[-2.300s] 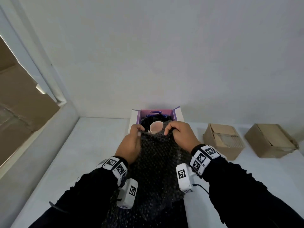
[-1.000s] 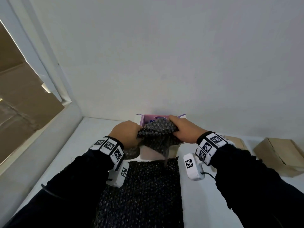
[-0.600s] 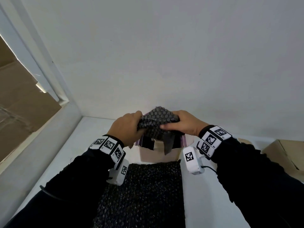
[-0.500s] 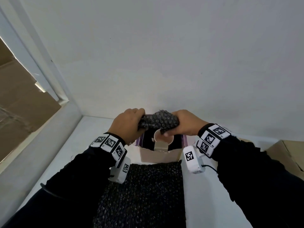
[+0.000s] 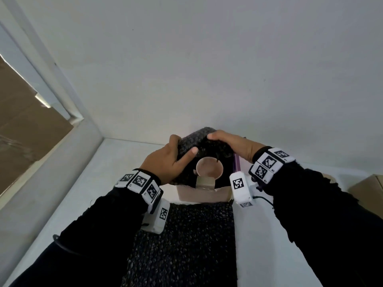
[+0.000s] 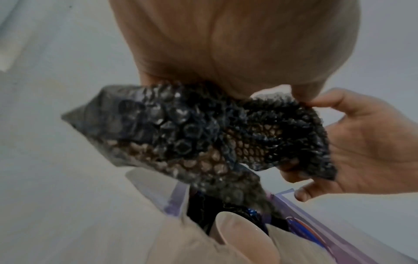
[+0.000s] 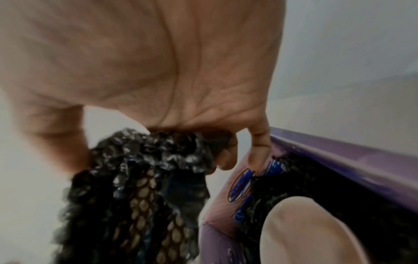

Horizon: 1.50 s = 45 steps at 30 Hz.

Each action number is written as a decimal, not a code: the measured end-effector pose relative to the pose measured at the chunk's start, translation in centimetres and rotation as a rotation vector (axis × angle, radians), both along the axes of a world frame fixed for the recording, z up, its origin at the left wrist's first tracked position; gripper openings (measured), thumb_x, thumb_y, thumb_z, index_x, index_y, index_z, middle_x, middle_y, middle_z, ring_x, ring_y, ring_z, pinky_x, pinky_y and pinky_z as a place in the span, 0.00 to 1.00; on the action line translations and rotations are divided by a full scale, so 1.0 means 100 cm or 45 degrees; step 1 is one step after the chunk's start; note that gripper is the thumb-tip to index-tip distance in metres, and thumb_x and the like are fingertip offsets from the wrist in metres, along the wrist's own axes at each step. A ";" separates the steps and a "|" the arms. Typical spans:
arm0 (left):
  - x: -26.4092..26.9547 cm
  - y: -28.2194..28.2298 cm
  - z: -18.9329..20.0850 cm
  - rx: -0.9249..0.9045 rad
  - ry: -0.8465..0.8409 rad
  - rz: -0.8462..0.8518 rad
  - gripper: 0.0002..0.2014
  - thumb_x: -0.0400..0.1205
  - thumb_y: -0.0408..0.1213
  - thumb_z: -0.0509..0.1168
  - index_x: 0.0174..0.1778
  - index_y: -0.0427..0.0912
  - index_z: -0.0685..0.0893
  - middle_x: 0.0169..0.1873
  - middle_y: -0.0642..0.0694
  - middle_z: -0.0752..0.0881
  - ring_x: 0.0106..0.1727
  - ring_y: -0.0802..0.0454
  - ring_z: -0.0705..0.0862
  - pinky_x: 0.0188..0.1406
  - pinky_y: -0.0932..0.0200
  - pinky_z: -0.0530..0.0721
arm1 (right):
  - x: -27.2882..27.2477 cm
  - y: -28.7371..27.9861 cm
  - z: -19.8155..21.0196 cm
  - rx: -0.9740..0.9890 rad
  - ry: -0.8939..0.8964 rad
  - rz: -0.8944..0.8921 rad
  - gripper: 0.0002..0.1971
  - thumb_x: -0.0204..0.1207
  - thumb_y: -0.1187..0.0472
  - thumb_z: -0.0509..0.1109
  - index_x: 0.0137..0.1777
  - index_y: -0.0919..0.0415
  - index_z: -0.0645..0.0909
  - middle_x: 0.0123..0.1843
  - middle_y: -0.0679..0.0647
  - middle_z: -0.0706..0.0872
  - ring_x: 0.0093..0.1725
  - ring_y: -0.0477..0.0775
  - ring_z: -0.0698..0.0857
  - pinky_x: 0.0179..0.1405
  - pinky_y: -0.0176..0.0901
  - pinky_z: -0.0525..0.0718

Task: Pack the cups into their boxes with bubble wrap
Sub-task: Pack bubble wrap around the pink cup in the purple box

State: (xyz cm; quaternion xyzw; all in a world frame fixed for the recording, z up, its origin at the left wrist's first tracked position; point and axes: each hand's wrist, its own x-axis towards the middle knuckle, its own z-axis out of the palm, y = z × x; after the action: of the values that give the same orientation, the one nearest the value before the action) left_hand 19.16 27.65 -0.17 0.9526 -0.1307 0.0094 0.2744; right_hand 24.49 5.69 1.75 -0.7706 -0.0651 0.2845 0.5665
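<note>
While the cup (image 5: 209, 167) is already sitting in the purple box (image 5: 236, 165) at the far edge of the table (image 5: 116, 162), both the left hand (image 5: 165, 164) and the right hand (image 5: 232, 145) are pinching a wad of bubble wrap (image 5: 191, 139) above it, so padding and closing seem left.

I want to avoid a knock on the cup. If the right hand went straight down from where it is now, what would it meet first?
Probably the purple box, not the cup. The right hand holds the bubble wrap above the box's far right corner; its little finger already lies at the box wall. Depth is unclear.
</note>
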 end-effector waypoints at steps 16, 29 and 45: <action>-0.008 -0.003 -0.049 0.314 -0.161 0.064 0.17 0.75 0.47 0.58 0.42 0.41 0.88 0.53 0.45 0.76 0.46 0.46 0.76 0.34 0.51 0.83 | 0.038 0.048 -0.059 -0.832 -0.839 0.106 0.08 0.69 0.69 0.70 0.47 0.60 0.84 0.54 0.59 0.80 0.52 0.62 0.81 0.49 0.43 0.75; -0.003 -0.014 -0.051 0.368 -0.289 0.156 0.11 0.65 0.38 0.75 0.38 0.44 0.80 0.38 0.47 0.80 0.41 0.43 0.76 0.30 0.52 0.75 | 0.036 0.057 -0.064 -0.841 -0.850 0.187 0.12 0.67 0.75 0.66 0.40 0.56 0.80 0.46 0.56 0.84 0.46 0.60 0.83 0.43 0.44 0.75; -0.021 -0.012 -0.048 0.078 -0.256 0.010 0.17 0.68 0.27 0.73 0.47 0.43 0.76 0.45 0.44 0.77 0.32 0.42 0.78 0.23 0.53 0.76 | 0.013 0.040 -0.060 -0.829 -0.670 0.278 0.09 0.71 0.66 0.68 0.49 0.54 0.80 0.49 0.49 0.81 0.53 0.55 0.81 0.54 0.48 0.78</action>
State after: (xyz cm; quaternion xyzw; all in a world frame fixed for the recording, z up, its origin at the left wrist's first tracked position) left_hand 17.02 26.42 -4.96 0.9554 -0.1539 0.1019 0.2306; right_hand 25.76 9.70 -4.30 -0.9441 -0.1953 0.1421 0.2245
